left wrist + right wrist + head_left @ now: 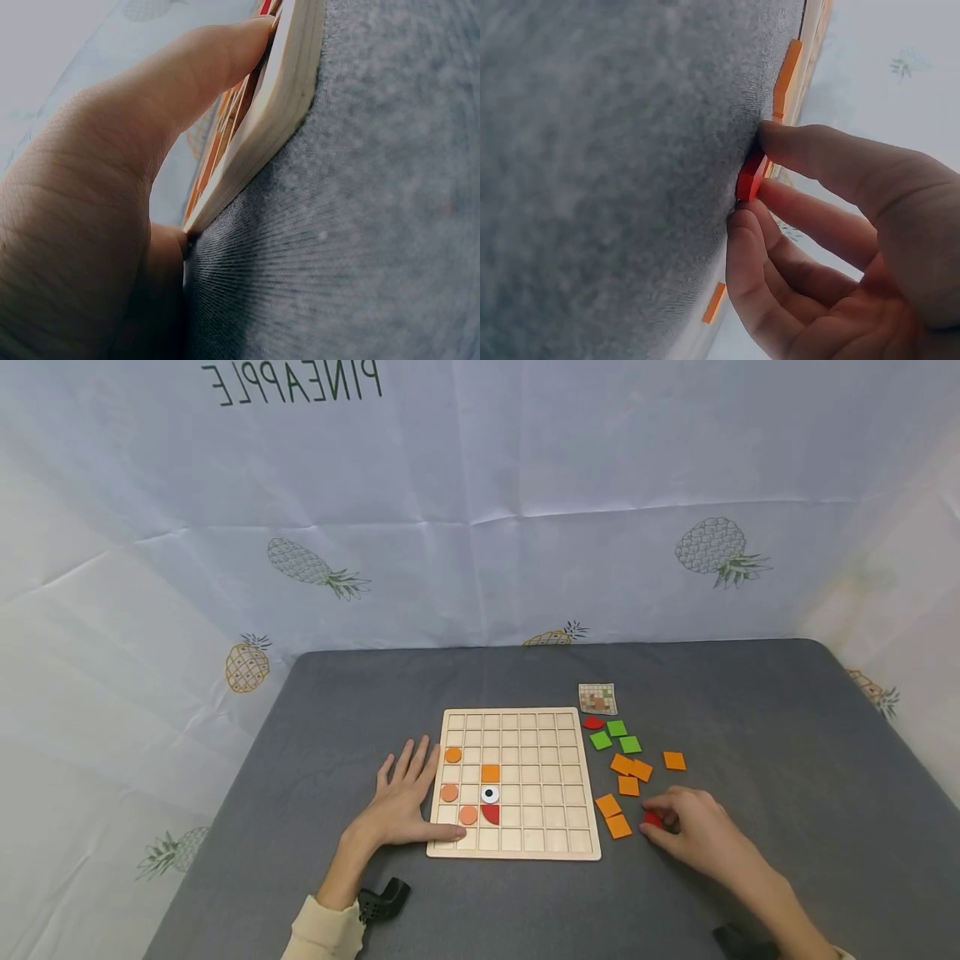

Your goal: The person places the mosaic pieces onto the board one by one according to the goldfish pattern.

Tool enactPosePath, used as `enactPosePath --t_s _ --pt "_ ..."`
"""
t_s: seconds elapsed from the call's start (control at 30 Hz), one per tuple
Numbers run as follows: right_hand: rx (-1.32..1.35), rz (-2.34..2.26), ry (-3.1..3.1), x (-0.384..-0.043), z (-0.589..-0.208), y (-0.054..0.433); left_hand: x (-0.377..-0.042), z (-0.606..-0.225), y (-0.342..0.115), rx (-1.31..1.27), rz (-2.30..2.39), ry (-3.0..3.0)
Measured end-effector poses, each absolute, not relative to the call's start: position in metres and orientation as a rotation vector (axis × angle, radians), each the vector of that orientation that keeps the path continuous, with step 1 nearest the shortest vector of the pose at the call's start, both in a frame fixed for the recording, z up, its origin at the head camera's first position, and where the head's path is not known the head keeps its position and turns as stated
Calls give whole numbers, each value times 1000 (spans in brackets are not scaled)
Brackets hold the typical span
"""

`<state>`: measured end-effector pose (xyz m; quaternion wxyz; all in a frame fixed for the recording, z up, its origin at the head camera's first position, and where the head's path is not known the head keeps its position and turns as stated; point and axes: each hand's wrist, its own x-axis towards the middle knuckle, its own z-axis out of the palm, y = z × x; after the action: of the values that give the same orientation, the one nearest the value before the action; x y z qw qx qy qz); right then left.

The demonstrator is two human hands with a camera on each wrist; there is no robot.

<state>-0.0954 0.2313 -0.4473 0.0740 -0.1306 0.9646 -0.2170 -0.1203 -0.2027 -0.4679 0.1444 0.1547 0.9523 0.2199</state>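
Observation:
A wooden grid board [534, 777] lies on the table. My left hand [405, 806] is spread along its left side, fingers straight, with the thumb over the near left corner. On the board sit several pieces: orange discs [453, 755], an orange square [491, 773], a white disc with a black dot [490, 793] and a red quarter-circle [491, 813]. To the right of the board, my right hand [693, 827] pinches a small red piece [751, 176] between thumb and fingers, close over the tabletop. Part of that piece is hidden by the fingers.
Loose orange squares [618, 826] lie between the board and my right hand, with another orange square [674, 761] farther off. Green tiles [617, 728], a red piece [593, 723] and a small picture card [597, 699] lie by the board's far right corner. Pineapple-print cloth [480, 577] hangs behind.

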Motion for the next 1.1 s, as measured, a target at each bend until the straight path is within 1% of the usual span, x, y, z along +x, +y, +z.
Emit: enactPosePath --t_s 0.23,0.33,0.43,0.6,0.73,0.87,1.03,1.1 --pt "-478 -708 2740 -108 -481 258 -121 -468 -202 440 631 2744" --pt "-469 -712 2671 -112 -487 264 -120 -467 -202 441 639 2739" --pt "-478 -730 2623 -110 -475 260 -120 -465 -202 446 649 2737" --pt "-465 -732 2618 -103 -443 246 -119 -465 -201 446 646 2739" --pt "-481 -730 2620 -101 -435 243 -119 -466 -202 445 646 2740" --pt "-503 -768 2607 -104 -447 248 -118 -466 -202 446 645 2741" --pt "-596 -846 2674 -107 -479 260 -119 -467 -202 444 642 2743" --pt "-622 -890 2715 -106 -486 260 -119 -467 -202 444 643 2744"
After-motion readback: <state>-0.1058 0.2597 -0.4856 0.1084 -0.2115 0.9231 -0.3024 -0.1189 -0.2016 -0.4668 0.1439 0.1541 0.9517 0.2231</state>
